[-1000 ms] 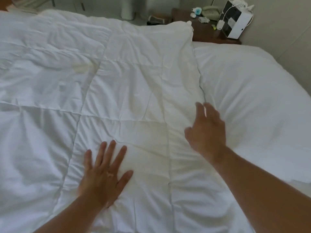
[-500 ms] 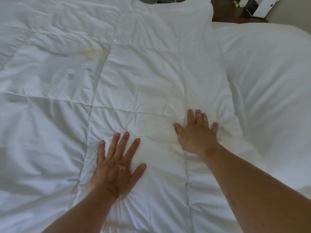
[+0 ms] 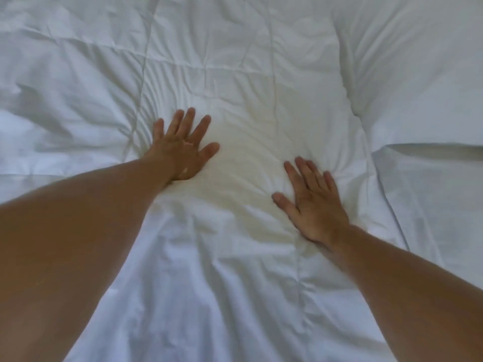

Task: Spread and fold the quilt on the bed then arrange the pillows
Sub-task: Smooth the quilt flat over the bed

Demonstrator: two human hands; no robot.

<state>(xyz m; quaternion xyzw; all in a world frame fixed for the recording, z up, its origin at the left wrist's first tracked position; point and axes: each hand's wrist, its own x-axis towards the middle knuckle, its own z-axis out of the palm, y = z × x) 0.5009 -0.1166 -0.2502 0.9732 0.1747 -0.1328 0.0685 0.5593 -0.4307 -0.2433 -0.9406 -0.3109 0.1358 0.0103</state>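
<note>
A white stitched quilt (image 3: 235,82) covers most of the bed, with wrinkles fanning out around my hands. My left hand (image 3: 183,147) presses flat on it left of centre, fingers straight and spread. My right hand (image 3: 313,205) lies flat on the quilt lower and to the right, fingers straight, close to the quilt's right edge. A white pillow (image 3: 423,74) lies along the quilt's right side at the upper right, its lower edge showing as a soft fold.
The white bed sheet (image 3: 431,205) shows below the pillow on the right. Both my bare forearms reach in from the bottom corners. Nothing else is in view.
The view has dropped and moved in closer; the nightstand is out of view. Both hands slid over the quilt: the left further away, the right back toward me, now lower than the left.
</note>
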